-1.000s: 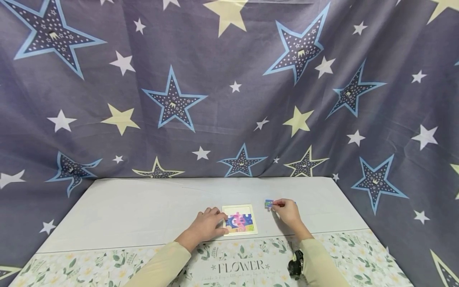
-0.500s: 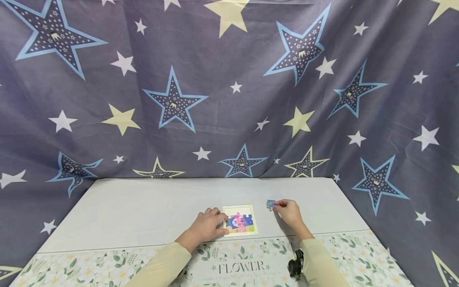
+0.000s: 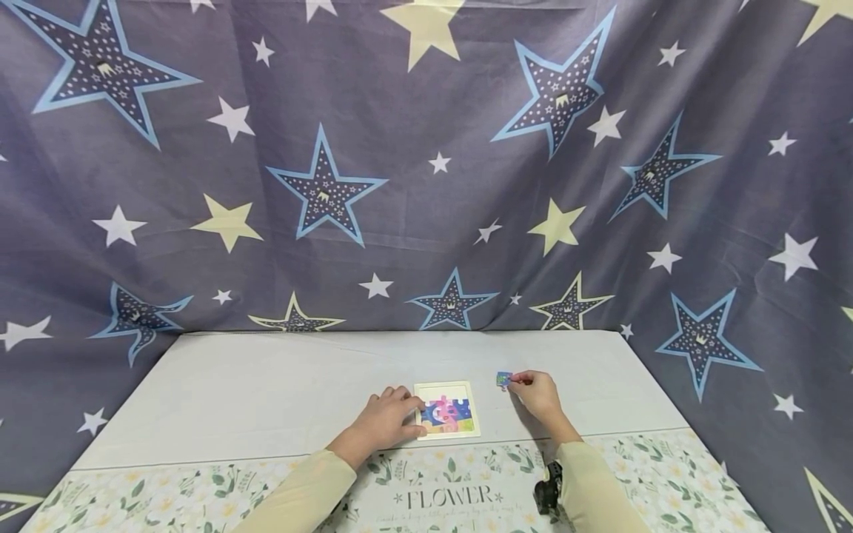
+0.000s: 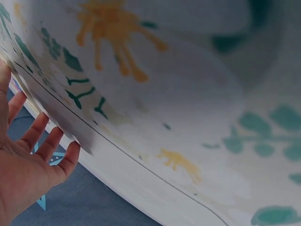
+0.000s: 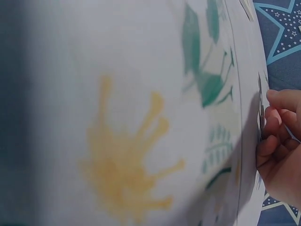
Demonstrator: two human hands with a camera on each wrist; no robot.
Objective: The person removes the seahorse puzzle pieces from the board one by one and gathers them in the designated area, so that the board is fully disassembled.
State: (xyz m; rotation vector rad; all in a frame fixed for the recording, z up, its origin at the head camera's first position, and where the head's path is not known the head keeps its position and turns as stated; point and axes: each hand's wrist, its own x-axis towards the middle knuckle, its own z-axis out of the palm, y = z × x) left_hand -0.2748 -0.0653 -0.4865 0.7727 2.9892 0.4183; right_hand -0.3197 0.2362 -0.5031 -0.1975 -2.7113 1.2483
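Observation:
A small jigsaw puzzle in a pale yellow frame [image 3: 475, 407] lies on the table, its lower part filled with pink, blue, yellow and green pieces. White backing shows along its upper part. My left hand [image 3: 385, 418] rests at the frame's left edge, index finger and thumb touching the border; in the left wrist view its other fingers are loosely spread. To the right of the frame, my right hand [image 3: 538, 394] pinches a blue and green puzzle piece [image 3: 503, 379] between thumb and fingertips. The right wrist view shows that hand [image 5: 282, 141] side-on, low at the table.
The table has a plain white cover [image 3: 280, 392] at the back and a flowered strip [image 3: 200, 492] with the word FLOWER at the front. A dark curtain with stars [image 3: 373, 96] hangs right behind it. A black device [image 3: 549, 488] sits at the right wrist.
The right hand and the pinched piece have shifted very slightly to the right, and the piece has turned a little. The left hand stays at the frame.

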